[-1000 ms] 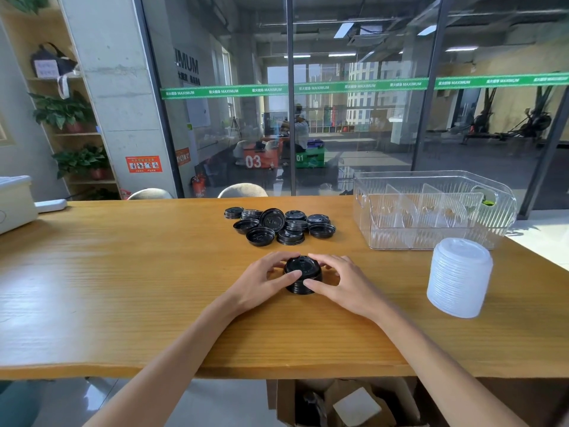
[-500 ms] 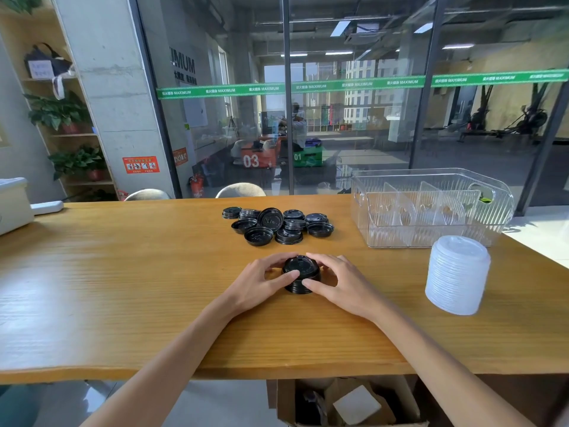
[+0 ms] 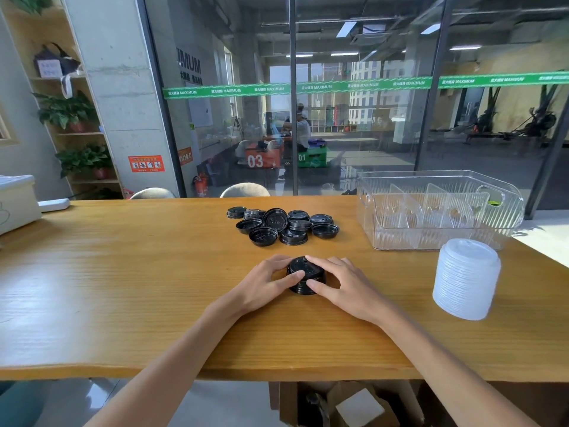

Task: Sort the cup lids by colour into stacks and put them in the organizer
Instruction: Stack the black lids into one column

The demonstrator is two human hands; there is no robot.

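Black lids, a short nested stack [image 3: 306, 277], at the middle of the desk [image 3: 123, 272], just toward 6 o'clock from the loose pile. Cupped from both sides: left hand [image 3: 264, 285] at 9 o'clock of the stack, right hand [image 3: 345, 283] at 3 o'clock, fingers of each curled round the rim, thumbs meeting on the near side. Grip closed on the stack from both hands, probably to square the lids so they sit true before more go on or before lifting.

Loose black lids [image 3: 283, 224] heaped toward 12 o'clock of the hands, some dome up, some flipped, a few overlapping; evidently still to be gathered, kept within easy reach ahead.

White lids [image 3: 466, 278] already in a tall stack at 3 o'clock, well apart from the hands, standing on the desk just at 6 o'clock of the clear organizer [image 3: 440, 211]. Parked beside it, likely waiting for loading. Organizer at 2 o'clock, upright dividers inside, no lids visible in its compartments.

Judged from this: white colour sorted, black partway, nothing yet put away.
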